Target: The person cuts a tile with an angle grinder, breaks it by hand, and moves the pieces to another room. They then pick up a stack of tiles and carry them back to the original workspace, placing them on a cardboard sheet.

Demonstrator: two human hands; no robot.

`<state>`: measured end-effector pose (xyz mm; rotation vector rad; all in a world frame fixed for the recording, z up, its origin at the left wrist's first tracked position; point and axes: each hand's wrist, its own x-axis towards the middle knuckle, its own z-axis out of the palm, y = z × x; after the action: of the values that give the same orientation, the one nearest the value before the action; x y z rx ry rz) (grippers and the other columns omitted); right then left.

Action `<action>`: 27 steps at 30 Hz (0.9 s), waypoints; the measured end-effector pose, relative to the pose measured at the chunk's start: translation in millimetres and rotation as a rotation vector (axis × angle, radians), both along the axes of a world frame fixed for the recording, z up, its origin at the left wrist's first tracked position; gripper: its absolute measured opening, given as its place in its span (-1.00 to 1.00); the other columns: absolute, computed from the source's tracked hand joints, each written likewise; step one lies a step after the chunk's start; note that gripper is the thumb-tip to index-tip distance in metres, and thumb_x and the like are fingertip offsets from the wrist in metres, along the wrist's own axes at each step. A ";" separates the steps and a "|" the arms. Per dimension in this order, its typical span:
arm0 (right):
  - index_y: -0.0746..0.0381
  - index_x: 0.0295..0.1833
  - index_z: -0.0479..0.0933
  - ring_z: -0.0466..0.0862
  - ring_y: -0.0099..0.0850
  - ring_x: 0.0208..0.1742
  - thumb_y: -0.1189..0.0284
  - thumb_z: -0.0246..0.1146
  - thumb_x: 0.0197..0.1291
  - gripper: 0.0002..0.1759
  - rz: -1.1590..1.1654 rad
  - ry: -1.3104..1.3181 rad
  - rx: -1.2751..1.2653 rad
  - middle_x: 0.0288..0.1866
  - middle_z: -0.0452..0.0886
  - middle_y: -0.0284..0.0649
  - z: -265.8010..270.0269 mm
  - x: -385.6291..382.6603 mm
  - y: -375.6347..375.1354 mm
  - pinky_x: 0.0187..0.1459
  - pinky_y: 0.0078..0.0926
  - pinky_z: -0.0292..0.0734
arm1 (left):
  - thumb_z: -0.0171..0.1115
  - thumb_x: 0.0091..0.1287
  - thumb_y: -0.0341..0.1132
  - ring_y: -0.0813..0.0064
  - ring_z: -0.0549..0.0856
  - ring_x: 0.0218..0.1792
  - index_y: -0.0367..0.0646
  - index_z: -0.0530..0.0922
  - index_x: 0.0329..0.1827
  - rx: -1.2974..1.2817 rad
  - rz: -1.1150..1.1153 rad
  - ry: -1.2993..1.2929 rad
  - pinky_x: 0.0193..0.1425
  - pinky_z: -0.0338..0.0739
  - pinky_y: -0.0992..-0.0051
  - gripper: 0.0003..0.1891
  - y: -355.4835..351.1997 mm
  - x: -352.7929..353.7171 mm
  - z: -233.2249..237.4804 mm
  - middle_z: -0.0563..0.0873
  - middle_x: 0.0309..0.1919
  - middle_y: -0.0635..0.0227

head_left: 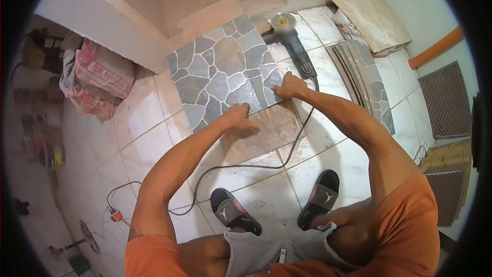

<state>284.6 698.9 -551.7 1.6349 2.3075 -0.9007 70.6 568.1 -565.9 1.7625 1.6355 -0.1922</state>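
Note:
A large tile (220,66) with a grey stone-mosaic pattern lies tilted across the floor in front of me. My left hand (238,118) is closed on its near edge, thumb pointing right and fingertips partly hidden. At the near right corner, my right hand (291,86) grips the same tile with curled fingers. Just beyond that hand rests an angle grinder (294,48) with a yellow-centred disc, its black cable (246,166) looping back toward my feet. Beneath the tile's near edge a dusty brown board or tile (271,133) shows.
Several similar tiles (379,84) lean together on the right, near a beige slab (371,20). An orange pipe (435,47) and a dark mesh-patterned panel (448,100) stand along the right wall. Red-and-white cement bags (105,72) sit at left. An orange plug connector (117,216) lies lower left.

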 end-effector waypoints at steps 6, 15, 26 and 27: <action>0.59 0.08 0.51 0.66 0.07 0.15 -0.08 0.19 0.21 -0.19 -0.049 0.182 -0.005 0.05 0.62 0.33 -13.6 -2.5 5.2 0.14 -0.18 0.55 | 0.47 -0.01 0.14 -0.24 0.59 0.17 -0.46 0.45 0.23 0.096 -0.028 -0.062 0.27 0.52 0.13 -0.10 -13.4 -20.4 -18.2 0.54 0.17 -0.37; 0.58 -0.03 0.56 0.65 0.22 0.08 0.09 0.07 0.37 -0.37 -0.437 0.357 0.164 0.01 0.61 0.40 -19.2 -36.3 -14.5 0.11 -0.07 0.55 | 0.44 0.13 -0.09 0.07 0.70 0.02 -0.35 0.55 0.17 0.252 0.217 -0.339 0.14 0.58 0.22 -0.38 -25.6 -48.6 -2.7 0.70 0.00 -0.06; 0.53 -0.24 0.60 0.65 0.29 -0.12 0.14 -0.14 0.46 -0.35 -0.277 0.333 0.284 -0.20 0.62 0.38 51.4 14.5 6.4 0.03 0.10 0.49 | 0.35 0.22 -0.21 0.15 0.66 -0.07 -0.30 0.65 0.01 0.694 0.576 -0.045 0.10 0.54 0.29 -0.62 -35.2 -171.3 -21.0 0.68 -0.11 0.04; 0.53 -0.22 0.60 0.67 0.26 -0.15 0.19 -0.14 0.47 -0.39 -0.315 0.293 0.264 -0.20 0.63 0.37 59.7 26.2 12.0 0.00 0.09 0.51 | 0.36 0.21 -0.21 0.13 0.66 -0.09 -0.30 0.65 0.02 0.763 0.599 -0.021 0.10 0.54 0.28 -0.61 -38.1 -182.6 -24.5 0.67 -0.13 0.03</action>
<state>310.8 710.9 -492.0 2.1534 2.4899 -0.9892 -112.0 530.0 -590.4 1.6410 2.3168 0.8202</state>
